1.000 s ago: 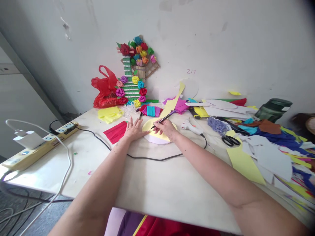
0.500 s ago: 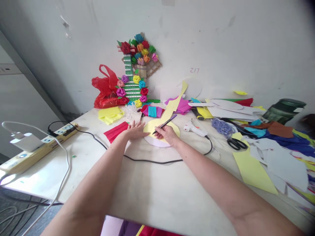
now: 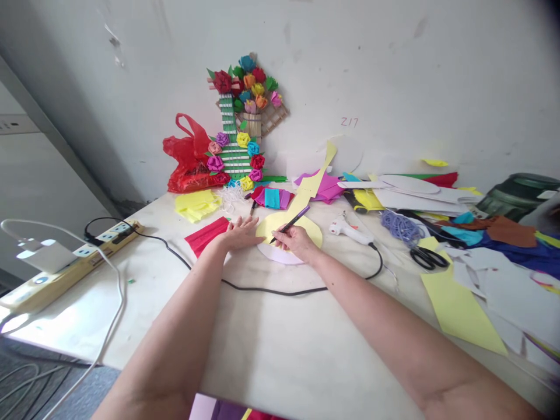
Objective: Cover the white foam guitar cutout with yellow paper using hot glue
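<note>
A dark pen (image 3: 296, 217) is held in my right hand (image 3: 294, 241), its tip low over the yellow paper. That yellow paper (image 3: 311, 227) has a round lower part and a long neck reaching up toward the wall. Beneath its lower edge shows a white round piece (image 3: 280, 254). My left hand (image 3: 240, 234) lies flat with fingers spread, its thumb at the paper's left edge. Just left of this hand is a folded red paper (image 3: 205, 235).
A white glue gun (image 3: 352, 231) and black scissors (image 3: 429, 258) lie to the right, with purple yarn (image 3: 400, 227) and paper scraps. A black cord (image 3: 271, 291) crosses in front. At left is a power strip (image 3: 98, 256); paper flowers (image 3: 251, 87) stand behind.
The pen and my right hand have shifted very slightly over the yellow paper. The view has moved a little, so things at the right appear farther right. My left hand stays flat.
</note>
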`<state>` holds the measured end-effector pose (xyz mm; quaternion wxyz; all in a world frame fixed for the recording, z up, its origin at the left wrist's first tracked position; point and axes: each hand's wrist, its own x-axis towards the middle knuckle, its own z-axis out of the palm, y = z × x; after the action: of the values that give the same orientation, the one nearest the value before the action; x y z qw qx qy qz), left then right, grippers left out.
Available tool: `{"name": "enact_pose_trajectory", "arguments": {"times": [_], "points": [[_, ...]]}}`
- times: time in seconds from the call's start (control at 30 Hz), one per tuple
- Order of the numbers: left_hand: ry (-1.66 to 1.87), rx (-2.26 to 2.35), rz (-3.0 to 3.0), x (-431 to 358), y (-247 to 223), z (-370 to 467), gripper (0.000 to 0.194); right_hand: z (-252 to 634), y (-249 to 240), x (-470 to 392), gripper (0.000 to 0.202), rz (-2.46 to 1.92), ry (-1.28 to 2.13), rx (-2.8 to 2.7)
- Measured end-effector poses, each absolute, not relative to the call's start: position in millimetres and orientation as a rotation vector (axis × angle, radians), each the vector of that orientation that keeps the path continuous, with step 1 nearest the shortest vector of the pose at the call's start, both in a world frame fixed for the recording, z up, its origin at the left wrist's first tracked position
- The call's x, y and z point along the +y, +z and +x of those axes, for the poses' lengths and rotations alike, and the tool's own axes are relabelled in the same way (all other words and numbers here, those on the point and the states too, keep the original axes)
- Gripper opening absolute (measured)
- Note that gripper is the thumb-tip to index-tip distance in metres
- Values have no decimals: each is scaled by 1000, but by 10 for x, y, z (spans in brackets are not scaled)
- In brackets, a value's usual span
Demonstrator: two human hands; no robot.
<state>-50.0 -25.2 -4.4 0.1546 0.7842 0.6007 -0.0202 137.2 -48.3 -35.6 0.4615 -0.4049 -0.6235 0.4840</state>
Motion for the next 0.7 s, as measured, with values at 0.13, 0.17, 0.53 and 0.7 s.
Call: {"name": "enact_pose_trajectory", "arguments": {"times": [0.13, 0.17, 0.53, 0.7], "points": [[-50, 1722, 2235, -251, -47, -506, 87, 1371, -330, -500, 28, -1013, 1189, -1538], [-53, 1721, 2233, -257, -39, -505, 86, 1370, -326, -502, 29, -1016, 1187, -1540], [-16, 1709, 2245, -235, -77, -529, 86, 1359, -362, -466, 28, -1032, 1195, -1509], [-20, 1712, 2245, -226, -86, -535, 85, 1357, -366, -460, 29, -1013, 1193, -1524]]}}
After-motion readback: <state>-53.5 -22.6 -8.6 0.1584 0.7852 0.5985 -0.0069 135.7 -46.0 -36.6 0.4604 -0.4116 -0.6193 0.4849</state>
